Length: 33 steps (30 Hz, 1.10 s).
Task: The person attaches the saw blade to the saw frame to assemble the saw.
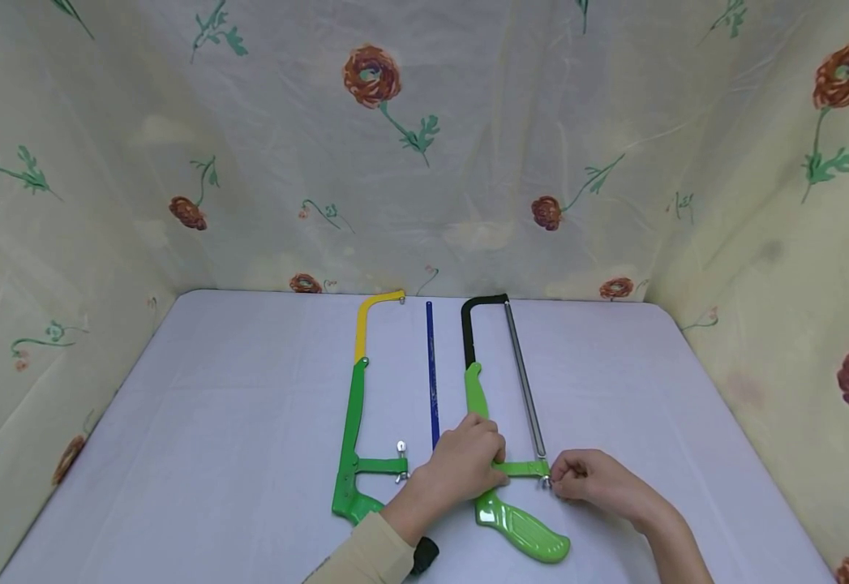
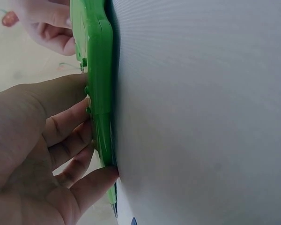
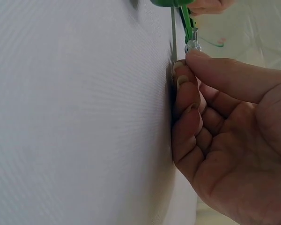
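A hacksaw with a light green handle (image 1: 529,531), black front frame (image 1: 468,332) and grey blade (image 1: 525,377) lies on the table. My left hand (image 1: 460,461) grips its green body, thumb and fingers on either side of the body (image 2: 100,70) in the left wrist view. At the end of the green crossbar (image 1: 522,469), my right hand (image 1: 606,487) has thumb and forefinger at a silver wing nut (image 1: 545,483). In the right wrist view the thumb tip touches the nut (image 3: 193,45), and the other fingers curl inward.
Left of this saw lies a blue blade (image 1: 433,373). Farther left, a second hacksaw with a yellow front frame (image 1: 362,324) and green body (image 1: 351,414) lies partly under my left forearm. Flowered cloth (image 1: 453,178) surrounds the white table (image 1: 249,389) at the back and sides.
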Available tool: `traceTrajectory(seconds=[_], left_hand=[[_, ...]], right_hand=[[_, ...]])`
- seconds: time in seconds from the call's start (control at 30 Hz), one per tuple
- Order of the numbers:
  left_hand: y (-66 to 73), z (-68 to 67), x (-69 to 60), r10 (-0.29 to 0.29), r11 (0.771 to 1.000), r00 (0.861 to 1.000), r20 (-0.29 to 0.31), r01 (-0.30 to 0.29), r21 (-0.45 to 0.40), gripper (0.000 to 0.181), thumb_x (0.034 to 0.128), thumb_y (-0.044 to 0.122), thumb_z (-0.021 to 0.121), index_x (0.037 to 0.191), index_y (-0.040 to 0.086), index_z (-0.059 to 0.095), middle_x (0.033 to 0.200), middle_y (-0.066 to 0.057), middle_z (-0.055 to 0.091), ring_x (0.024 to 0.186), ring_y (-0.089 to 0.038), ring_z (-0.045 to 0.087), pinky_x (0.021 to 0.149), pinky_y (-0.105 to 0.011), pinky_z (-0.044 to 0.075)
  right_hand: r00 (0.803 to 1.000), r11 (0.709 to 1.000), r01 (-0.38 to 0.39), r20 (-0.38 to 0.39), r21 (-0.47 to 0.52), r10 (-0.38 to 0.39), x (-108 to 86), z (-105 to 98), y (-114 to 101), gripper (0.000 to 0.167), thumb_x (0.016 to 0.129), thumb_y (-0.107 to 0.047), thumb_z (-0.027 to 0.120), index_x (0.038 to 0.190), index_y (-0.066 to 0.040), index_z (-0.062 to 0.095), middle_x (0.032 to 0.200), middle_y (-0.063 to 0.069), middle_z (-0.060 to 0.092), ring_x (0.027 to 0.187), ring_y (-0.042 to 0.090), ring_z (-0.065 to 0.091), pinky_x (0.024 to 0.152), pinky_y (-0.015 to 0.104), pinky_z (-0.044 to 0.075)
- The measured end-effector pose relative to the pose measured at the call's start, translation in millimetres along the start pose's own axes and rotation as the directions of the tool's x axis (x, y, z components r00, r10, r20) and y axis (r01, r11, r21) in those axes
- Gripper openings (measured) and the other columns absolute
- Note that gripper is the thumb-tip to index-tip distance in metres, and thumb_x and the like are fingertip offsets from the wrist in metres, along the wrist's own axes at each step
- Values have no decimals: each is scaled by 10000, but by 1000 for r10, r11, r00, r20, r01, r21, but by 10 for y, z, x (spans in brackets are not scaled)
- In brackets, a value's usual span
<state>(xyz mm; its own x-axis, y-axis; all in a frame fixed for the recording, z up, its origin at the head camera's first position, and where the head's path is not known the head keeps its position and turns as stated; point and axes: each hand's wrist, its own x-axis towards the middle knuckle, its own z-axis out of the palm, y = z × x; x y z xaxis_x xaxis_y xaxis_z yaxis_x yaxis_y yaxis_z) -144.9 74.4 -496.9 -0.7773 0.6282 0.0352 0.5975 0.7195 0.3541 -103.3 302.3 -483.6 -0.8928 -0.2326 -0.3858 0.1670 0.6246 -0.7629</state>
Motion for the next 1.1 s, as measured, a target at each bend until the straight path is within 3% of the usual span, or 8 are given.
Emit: traceTrajectory(seconds=[0.7, 1.1], left_hand=[[-13, 24, 12, 0, 1000, 1000, 5, 0, 5, 173, 822, 362, 802, 904, 217, 755, 1048, 94, 658, 1123, -108, 508, 655, -224, 458], [-3, 31, 17, -12, 1000, 1000, 16, 11, 17, 189, 819, 381, 802, 915, 225, 758, 1042, 102, 658, 1129, -102, 513, 674, -218, 472]], right_hand=[[1000, 1000, 0, -28, -28, 0, 1, 23, -13, 129, 851, -134, 692, 902, -30, 635, 727, -5, 530, 708, 139, 497, 626, 238, 418], [1000, 999, 12, 22, -34, -11, -18, -3, 15, 184, 878, -195, 684, 934, -20, 697, 751, -2, 596, 737, 135, 524, 655, 236, 434]])
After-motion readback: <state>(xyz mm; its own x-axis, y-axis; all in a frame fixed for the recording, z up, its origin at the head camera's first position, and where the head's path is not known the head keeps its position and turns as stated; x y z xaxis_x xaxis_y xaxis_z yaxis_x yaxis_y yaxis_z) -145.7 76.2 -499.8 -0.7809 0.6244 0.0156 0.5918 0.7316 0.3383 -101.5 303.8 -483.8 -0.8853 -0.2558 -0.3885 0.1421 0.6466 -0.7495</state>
